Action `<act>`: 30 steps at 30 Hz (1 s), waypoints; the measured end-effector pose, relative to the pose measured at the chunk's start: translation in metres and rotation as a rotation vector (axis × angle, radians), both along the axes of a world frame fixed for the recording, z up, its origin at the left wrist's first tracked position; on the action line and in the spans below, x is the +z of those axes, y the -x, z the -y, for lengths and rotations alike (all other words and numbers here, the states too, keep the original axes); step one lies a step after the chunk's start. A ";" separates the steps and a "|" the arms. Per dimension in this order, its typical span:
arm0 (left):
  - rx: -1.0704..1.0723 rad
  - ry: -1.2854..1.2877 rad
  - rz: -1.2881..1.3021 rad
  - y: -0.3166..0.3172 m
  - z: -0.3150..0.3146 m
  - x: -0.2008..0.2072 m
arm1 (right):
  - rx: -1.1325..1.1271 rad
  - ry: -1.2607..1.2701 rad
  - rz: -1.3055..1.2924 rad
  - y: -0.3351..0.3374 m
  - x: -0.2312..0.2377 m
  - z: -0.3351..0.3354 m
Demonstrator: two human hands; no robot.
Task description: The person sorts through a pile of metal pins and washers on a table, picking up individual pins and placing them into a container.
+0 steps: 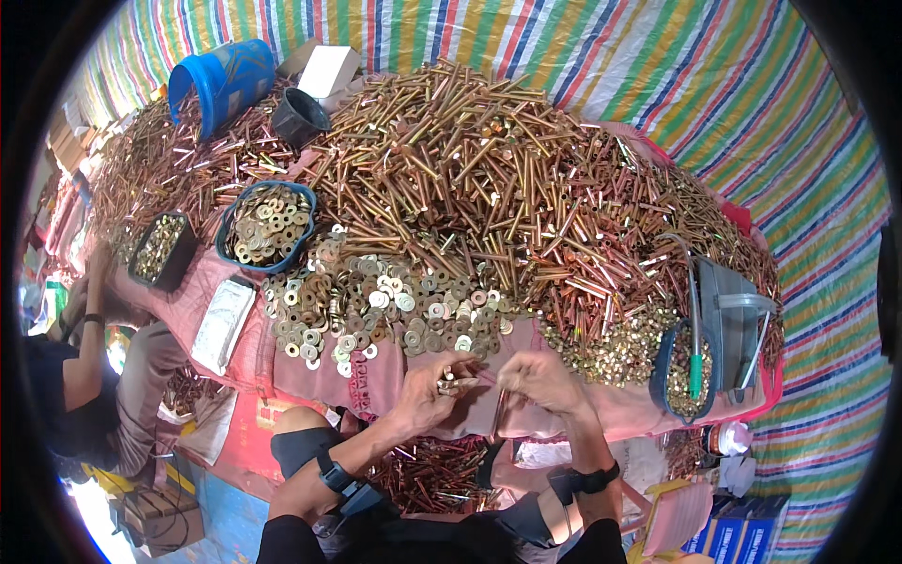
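Observation:
My left hand (430, 393) is closed around a few small brass-coloured metal pieces (452, 383); whether they are washers or nuts is hard to tell. Just to its right, my right hand (543, 382) pinches a thin metal rod (498, 415) that points downward; its fingers are slightly blurred. Both hands hover over the front edge of the pinkish cloth (381, 381). Right behind them spreads a heap of flat round washers (413, 301). Brass-coloured nuts (615, 355) lie in a pile to the right of my right hand.
A large mound of long metal rods (451, 169) fills the back. Around it stand a blue washer tub (267, 226), a dark tray of nuts (162, 249), a tipped blue bucket (221, 86), a black cup (300, 117) and a nut container (684, 376). Another person (89, 367) sits at left.

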State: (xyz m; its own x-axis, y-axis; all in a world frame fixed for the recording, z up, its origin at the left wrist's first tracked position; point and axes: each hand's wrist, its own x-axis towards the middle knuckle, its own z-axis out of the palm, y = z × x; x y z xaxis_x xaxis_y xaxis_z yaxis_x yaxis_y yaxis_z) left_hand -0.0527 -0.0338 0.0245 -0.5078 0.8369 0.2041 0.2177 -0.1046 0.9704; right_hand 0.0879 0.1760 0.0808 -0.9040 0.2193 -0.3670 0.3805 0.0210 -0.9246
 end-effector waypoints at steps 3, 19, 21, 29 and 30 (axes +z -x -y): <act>0.011 0.006 -0.188 0.007 0.004 0.005 | -0.019 -0.071 0.167 0.001 -0.004 -0.002; 0.107 -0.010 -0.134 -0.004 0.007 0.001 | -0.362 -0.643 -0.164 0.027 -0.043 0.004; 0.151 -0.087 -0.134 -0.004 0.005 0.000 | -0.409 -0.332 -0.120 0.024 -0.036 0.004; 0.225 -0.141 -0.205 -0.005 -0.019 -0.005 | -0.299 0.233 -0.312 0.023 -0.002 0.022; 0.223 -0.135 -0.195 -0.005 -0.019 -0.007 | -0.255 0.189 -0.317 0.025 0.000 0.026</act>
State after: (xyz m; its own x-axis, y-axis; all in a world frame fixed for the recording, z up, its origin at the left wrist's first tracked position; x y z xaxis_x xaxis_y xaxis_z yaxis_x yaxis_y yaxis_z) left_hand -0.0473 -0.0146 0.0178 -0.6162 0.6681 0.4170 0.4301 -0.1580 0.8888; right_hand 0.0625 0.1496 0.0807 -0.9042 0.4051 -0.1356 0.0489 -0.2173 -0.9749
